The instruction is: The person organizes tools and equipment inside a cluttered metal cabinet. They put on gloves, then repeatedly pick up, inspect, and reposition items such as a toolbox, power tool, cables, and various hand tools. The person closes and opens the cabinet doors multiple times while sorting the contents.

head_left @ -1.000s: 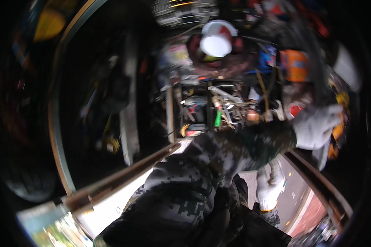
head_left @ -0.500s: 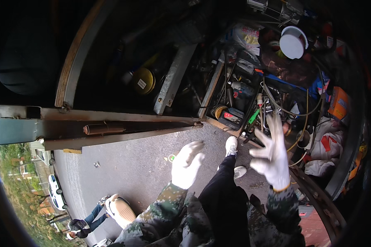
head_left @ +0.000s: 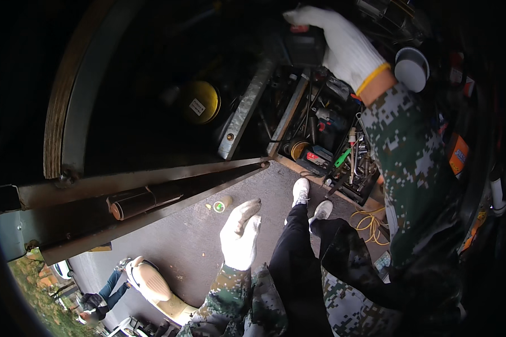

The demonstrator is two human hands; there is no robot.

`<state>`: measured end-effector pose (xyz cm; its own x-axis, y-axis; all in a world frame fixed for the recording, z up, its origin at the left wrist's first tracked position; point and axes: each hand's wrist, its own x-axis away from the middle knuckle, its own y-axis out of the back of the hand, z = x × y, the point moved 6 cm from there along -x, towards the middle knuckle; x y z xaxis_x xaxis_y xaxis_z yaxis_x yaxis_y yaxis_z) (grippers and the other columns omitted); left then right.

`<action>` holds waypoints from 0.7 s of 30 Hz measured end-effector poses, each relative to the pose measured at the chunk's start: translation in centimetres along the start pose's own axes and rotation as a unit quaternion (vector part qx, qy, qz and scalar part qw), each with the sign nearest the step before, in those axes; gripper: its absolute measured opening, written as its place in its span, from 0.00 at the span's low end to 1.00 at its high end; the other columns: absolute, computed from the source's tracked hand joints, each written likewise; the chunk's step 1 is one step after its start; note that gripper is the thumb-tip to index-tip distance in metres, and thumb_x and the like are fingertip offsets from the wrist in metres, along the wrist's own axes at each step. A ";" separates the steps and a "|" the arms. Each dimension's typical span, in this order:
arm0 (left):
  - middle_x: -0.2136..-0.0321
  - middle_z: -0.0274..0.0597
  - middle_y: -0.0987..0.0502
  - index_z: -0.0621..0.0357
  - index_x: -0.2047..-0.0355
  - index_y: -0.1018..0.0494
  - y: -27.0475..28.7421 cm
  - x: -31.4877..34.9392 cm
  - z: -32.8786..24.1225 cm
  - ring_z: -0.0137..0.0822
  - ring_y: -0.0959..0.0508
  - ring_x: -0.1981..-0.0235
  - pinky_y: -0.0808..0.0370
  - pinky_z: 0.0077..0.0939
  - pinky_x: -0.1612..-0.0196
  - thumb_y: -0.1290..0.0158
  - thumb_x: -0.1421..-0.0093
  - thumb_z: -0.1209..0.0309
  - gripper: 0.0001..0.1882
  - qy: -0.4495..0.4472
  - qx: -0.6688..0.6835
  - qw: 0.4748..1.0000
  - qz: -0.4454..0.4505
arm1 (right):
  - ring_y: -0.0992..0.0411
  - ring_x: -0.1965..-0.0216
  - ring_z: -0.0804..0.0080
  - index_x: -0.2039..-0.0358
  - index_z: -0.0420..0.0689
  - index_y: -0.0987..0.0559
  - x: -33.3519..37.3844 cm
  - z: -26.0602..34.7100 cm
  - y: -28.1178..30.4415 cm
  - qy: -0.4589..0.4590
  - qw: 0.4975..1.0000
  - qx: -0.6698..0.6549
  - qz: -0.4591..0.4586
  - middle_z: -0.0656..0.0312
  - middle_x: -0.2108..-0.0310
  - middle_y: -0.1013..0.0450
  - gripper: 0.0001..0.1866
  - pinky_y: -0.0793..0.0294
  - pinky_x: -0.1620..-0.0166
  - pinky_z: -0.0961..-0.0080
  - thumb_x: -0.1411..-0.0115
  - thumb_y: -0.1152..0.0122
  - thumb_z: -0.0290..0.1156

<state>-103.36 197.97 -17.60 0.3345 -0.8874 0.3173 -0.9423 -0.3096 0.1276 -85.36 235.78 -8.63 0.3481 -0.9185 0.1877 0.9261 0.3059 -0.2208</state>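
My left hand [head_left: 240, 238], in a white knit glove, hovers above the pavement with its fingers slightly bent, the thumb apart and nothing in it. At the top, my right hand [head_left: 346, 48], in a matching glove with a yellow cuff, reaches far forward. Its fingers curl over a black block with a red patch [head_left: 306, 48], shaped somewhat like a tool battery; deep shade hides much of it. Below that arm lies a tray of hand tools [head_left: 357, 163], with wrenches and a green-handled tool [head_left: 343, 158]. Beside it are a teal and black power drill [head_left: 329, 119] and a red-and-black case [head_left: 316, 160].
A metal bar [head_left: 244, 112] and a long steel frame rail [head_left: 123, 182] border the dark storage space. Inside sits a round yellow tin [head_left: 201, 103]. A white bucket [head_left: 411, 70] stands at the right. Yellow cord [head_left: 371, 224] lies coiled near my feet. A person lies by a beige scooter [head_left: 150, 281].
My right hand has swung up and forward from over the tool tray to the black block. My left hand has shifted slightly left and down. The view has tilted and moved.
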 end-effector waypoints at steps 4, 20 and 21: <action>0.40 0.52 0.16 0.68 0.39 0.20 -3.4 -1.5 -1.9 0.40 0.17 0.38 0.22 0.33 0.34 0.39 0.27 0.75 0.18 -0.012 -0.012 0.999 0.045 | 0.19 0.47 0.67 0.45 0.41 0.14 3.4 -3.8 3.9 0.086 0.981 -0.151 -0.091 0.61 0.53 0.20 0.17 0.13 0.46 0.67 0.29 0.34 0.36; 0.53 0.44 0.16 0.59 0.44 0.20 -21.3 -0.7 -0.6 0.33 0.18 0.57 0.20 0.26 0.54 0.29 0.34 0.78 0.20 0.207 0.479 0.829 0.202 | 0.29 0.79 0.72 0.82 0.46 0.25 36.1 -17.8 23.5 -0.001 0.936 -0.290 -0.198 0.63 0.83 0.27 0.13 0.26 0.67 0.70 0.39 0.46 0.26; 0.63 0.37 0.13 0.57 0.49 0.16 -21.6 -0.5 0.5 0.27 0.17 0.67 0.22 0.20 0.63 0.29 0.33 0.76 0.13 0.252 0.473 0.834 0.131 | 0.26 0.75 0.70 0.77 0.44 0.23 36.9 -18.1 22.5 -0.060 0.946 -0.236 -0.215 0.61 0.78 0.24 0.10 0.24 0.63 0.70 0.38 0.46 0.26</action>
<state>-83.19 204.91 -20.97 -0.1445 -0.7845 0.6030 -0.4948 -0.4705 -0.7306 -54.35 204.24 -24.04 -0.0062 -0.8883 0.4593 0.8274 -0.2625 -0.4965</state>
